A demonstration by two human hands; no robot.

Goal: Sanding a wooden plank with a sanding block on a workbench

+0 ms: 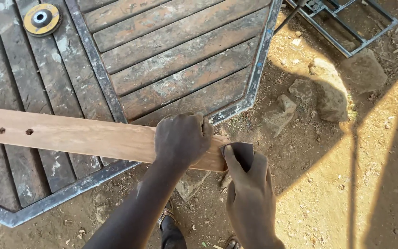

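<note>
Head view: the left hand (183, 139) is clenched around a long wooden plank (70, 134) near its right end, pinning it across the slatted metal-framed table (98, 64). The right hand (249, 193) presses a dark sheet of sandpaper (241, 152) against the plank's end, past the table's edge, and a yellow grinding disc (42, 19) lies on the table, well apart from the plank.

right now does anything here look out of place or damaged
Mostly no. The left hand grips the wooden plank while the right hand presses sandpaper on its end. A yellow grinding disc lies loose on the worn, scuffed slatted table.
</note>
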